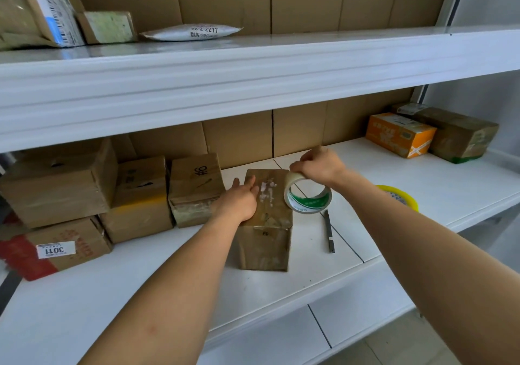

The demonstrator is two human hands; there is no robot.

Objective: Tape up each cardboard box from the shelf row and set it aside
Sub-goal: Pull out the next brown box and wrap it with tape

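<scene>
While hands (239,200) steady one box (267,218) (one tape roll (308,196)).

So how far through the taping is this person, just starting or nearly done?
Partway, it seems. Two boxes, an orange box and a taped brown box, sit apart at the shelf's right end, perhaps finished. In hand: the left hand presses the middle box while the right hand holds the tape roll at its edge. The row of boxes at left apparently still waits.

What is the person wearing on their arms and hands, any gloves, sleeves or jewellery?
Nothing shows. The left hand and right hand are bare, without gloves, rings or a watch. Both forearms are uncovered right to the picture's bottom edge; no sleeve is in view.
</scene>
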